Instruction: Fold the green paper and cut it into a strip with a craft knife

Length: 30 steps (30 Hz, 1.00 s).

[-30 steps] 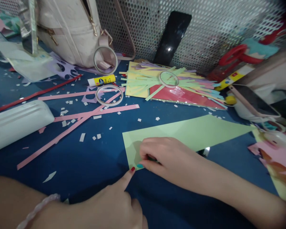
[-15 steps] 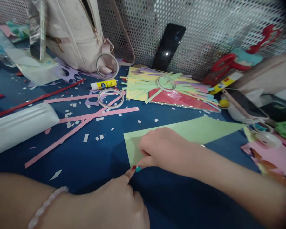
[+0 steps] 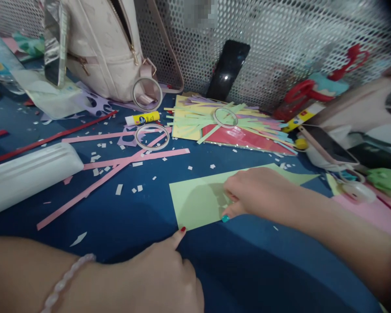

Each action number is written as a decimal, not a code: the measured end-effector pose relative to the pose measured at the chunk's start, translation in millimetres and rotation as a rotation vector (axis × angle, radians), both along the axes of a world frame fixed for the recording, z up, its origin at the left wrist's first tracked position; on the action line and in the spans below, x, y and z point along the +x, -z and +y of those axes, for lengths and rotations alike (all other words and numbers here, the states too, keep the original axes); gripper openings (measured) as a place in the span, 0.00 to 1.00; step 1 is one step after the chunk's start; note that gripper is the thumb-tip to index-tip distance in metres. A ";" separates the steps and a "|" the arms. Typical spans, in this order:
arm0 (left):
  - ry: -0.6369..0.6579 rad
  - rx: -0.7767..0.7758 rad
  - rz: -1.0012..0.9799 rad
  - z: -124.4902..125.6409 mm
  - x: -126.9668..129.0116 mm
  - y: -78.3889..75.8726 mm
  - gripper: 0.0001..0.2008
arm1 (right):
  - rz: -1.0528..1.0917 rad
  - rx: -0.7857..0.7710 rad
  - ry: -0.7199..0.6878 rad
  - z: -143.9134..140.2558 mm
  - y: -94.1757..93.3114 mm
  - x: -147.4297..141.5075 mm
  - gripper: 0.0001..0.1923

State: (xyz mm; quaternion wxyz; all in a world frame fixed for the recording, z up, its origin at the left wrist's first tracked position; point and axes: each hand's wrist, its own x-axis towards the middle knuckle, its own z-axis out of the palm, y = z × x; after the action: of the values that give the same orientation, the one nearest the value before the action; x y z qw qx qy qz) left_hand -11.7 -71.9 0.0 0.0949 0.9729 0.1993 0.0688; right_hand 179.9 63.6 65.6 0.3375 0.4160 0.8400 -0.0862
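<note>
A sheet of light green paper [image 3: 195, 202] lies on the blue tabletop, its right end tapering to a point. My left hand [image 3: 163, 271] pins the near left corner with its outstretched, red-nailed index finger; the other fingers curl under, largely out of sight. Halfway along the sheet, my right hand [image 3: 260, 191] rests closed on the paper, knuckles bent. Its green-nailed thumb presses at the near edge. The hand and forearm cover part of the sheet's right half.
Pink paper strips [image 3: 117, 167], tape rings [image 3: 152, 137], a glue stick [image 3: 142, 118] and white scraps lie beyond. A white case [image 3: 32, 176] is at left. Cut strips cover a card [image 3: 247, 138] behind. A backpack [image 3: 101, 52], phones [image 3: 228, 69] and red-handled scissors [image 3: 301, 91] stand farther back.
My right hand has slid rightward along the paper's near edge, away from my left fingertip, uncovering the sheet's left part. My left hand stays on the corner.
</note>
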 end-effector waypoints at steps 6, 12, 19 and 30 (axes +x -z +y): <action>0.074 -0.006 0.049 8.4 3.4 -12.0 0.11 | 0.196 0.019 0.071 1.9 11.4 40.3 0.13; 0.040 0.155 -0.004 14.7 7.2 -19.0 0.12 | 0.431 -0.176 0.141 -0.3 10.4 40.1 0.08; 0.066 0.145 0.034 10.5 5.4 -13.8 0.10 | 0.610 -0.266 0.052 -16.8 11.8 2.0 0.05; 0.058 0.165 0.077 11.5 6.7 -23.2 0.13 | 0.401 -0.095 -0.026 -23.3 7.5 -21.4 0.14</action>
State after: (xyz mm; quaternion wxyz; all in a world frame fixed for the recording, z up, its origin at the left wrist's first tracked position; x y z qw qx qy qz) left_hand -5.0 -60.5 23.1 0.0087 0.9847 0.1681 0.0450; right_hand 158.5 40.3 58.1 0.1837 0.3631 0.8908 -0.2024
